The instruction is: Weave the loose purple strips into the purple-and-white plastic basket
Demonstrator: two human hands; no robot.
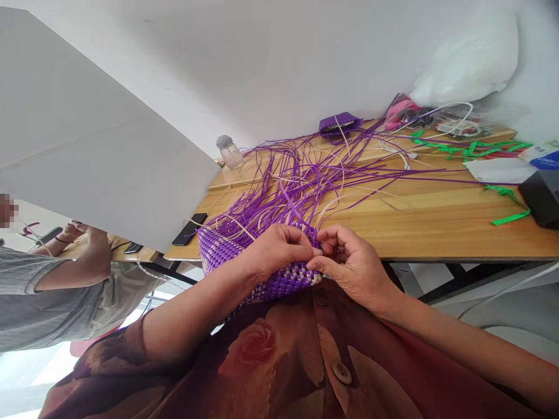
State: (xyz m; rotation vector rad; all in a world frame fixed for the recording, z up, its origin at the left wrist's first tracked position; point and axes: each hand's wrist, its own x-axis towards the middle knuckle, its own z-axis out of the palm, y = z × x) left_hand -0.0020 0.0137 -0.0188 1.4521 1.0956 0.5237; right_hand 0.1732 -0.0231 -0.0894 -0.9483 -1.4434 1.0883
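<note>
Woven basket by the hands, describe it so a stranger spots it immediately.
Find the wooden table. At its near edge, the left hand and right hand touch the basket. Unlike the plain purple bag farther back, it mixes purple with cream.

Glossy plastic weave (218,247), smooth wooden table (445,224)

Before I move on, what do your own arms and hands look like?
The left hand and right hand are bare, with no gloves, bracelets or watch visible. The left sleeve is dark maroon-brown and ends around the elbow; the right one cannot be made out. The shirt has a rose print.
</note>
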